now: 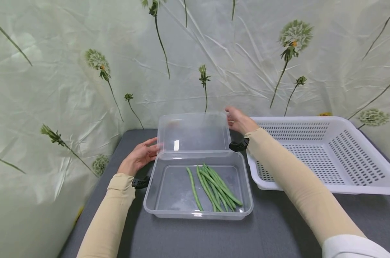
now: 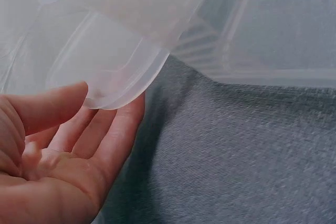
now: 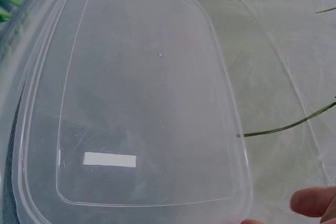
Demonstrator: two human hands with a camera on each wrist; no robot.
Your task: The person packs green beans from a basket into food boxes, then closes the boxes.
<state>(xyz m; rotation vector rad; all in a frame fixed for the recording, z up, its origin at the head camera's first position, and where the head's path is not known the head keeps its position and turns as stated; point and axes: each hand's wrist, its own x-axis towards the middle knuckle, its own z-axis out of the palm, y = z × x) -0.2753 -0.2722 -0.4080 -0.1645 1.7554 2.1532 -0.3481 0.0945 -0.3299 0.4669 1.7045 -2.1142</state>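
A clear plastic lid (image 1: 195,132) stands tilted up behind a clear plastic box (image 1: 153,200), its lower edge close along the box's back rim. Several green beans (image 1: 214,188) lie in the box, mostly bunched to the right, with one apart from the rest. My left hand (image 1: 142,154) holds the lid's left corner, thumb (image 2: 58,106) on one side and fingers behind. At the lid's upper right corner is my right hand (image 1: 240,120), blurred in the head view. In the right wrist view its thumb (image 3: 312,201) is off the lid and another fingertip shows at the lid's edge.
A white perforated basket (image 1: 346,190) stands on the right, partly behind my right forearm. Dark grey cloth (image 1: 195,240) covers the table. Close behind hangs a pale, creased sheet printed with dandelions (image 1: 195,53).
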